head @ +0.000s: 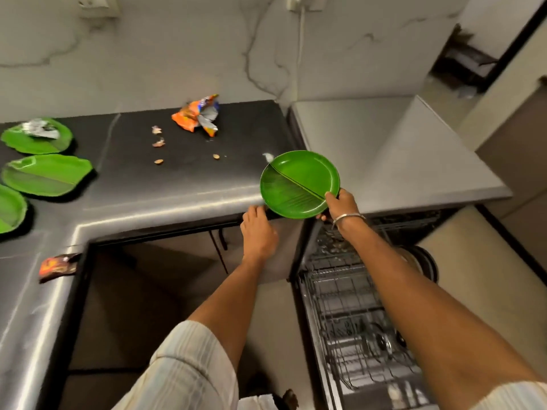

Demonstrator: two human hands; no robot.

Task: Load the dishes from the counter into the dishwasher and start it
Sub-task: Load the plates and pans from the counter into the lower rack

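Observation:
My right hand (340,205) grips the near rim of a round green plate (299,182), thumb on top, and holds it tilted just past the corner of the dark counter (165,179). My left hand (259,229) rests at the counter's front edge, just left of the plate, holding nothing that I can see. Below the plate on the right, the dishwasher stands open with its wire rack (349,306) pulled out; dark items lie in it. Three more green leaf-patterned plates (47,174) sit at the counter's left end.
A torn orange snack wrapper (196,115) and crumbs lie on the counter's middle. Crumpled foil (40,128) sits on the far left plate. A dark wrapper (57,266) lies near the left front edge. A grey top (399,161) covers the dishwasher.

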